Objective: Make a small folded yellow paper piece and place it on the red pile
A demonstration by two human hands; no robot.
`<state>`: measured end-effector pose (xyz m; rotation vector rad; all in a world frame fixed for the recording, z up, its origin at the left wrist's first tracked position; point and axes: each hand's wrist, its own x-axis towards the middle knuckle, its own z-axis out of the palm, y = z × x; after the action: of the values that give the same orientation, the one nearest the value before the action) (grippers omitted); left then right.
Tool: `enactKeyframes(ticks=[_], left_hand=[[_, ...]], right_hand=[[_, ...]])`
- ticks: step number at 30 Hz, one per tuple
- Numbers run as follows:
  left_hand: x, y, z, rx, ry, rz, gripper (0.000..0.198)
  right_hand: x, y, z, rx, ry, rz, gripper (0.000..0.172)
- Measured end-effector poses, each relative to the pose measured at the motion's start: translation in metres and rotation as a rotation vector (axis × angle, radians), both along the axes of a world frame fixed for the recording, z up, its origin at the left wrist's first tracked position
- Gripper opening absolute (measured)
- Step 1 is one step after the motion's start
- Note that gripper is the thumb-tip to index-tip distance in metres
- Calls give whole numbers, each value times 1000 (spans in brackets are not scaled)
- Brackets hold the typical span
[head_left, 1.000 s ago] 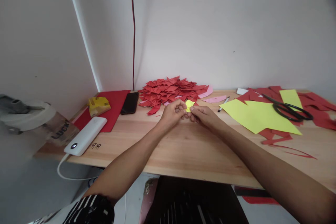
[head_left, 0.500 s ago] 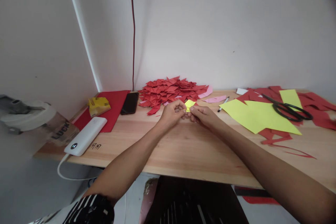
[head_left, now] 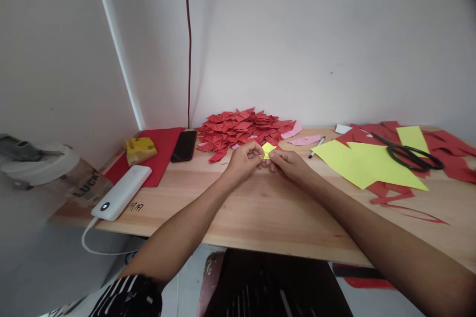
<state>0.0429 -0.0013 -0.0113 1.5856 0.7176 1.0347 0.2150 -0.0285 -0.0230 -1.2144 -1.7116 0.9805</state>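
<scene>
A small piece of yellow paper (head_left: 268,149) is pinched between my two hands just above the wooden table (head_left: 253,218). My left hand (head_left: 244,159) is closed on its left side, thumb and index finger together. On the right side, my right hand (head_left: 285,161) grips it with the thumb on top. The paper's lower part is hidden by my fingers. Right behind the hands lies a heap of folded red paper pieces (head_left: 241,126), with pink paper scraps (head_left: 305,140) beside it.
To the right lie a pen (head_left: 317,146), a large yellow sheet (head_left: 372,161), black-handled scissors (head_left: 412,157) and red paper scraps (head_left: 449,148). On the left are a phone (head_left: 184,146), a red sheet (head_left: 163,151), a yellow packet (head_left: 140,150), a white power bank (head_left: 121,193) and a lidded cup (head_left: 74,178).
Both hands stay in nearly the same place. The top of the small yellow paper sits slightly lower and shows a smaller, changed outline between the fingers.
</scene>
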Motion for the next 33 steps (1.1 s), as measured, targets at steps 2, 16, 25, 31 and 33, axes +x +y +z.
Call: enactKeyframes(ticks=[2,16,25,31,33], left_hand=[[0,0,1,-10,-2,1,7],[-1,0,3,-90,-6,6,7],[0,0,4,-134,-28,-6,7],[0,1,3,-150,-23,-47,7],[-1,1,4,-154,-28,-62,9]], right_hand=[[-1,-1,2,19,-18,-2,42],[0,-1,1,65,-68,-2,33],[1,-2,2,123,-149,4,33],[1,-3,3,117,-139,-1,35],[1,-3,4,105,-127,-3,34]])
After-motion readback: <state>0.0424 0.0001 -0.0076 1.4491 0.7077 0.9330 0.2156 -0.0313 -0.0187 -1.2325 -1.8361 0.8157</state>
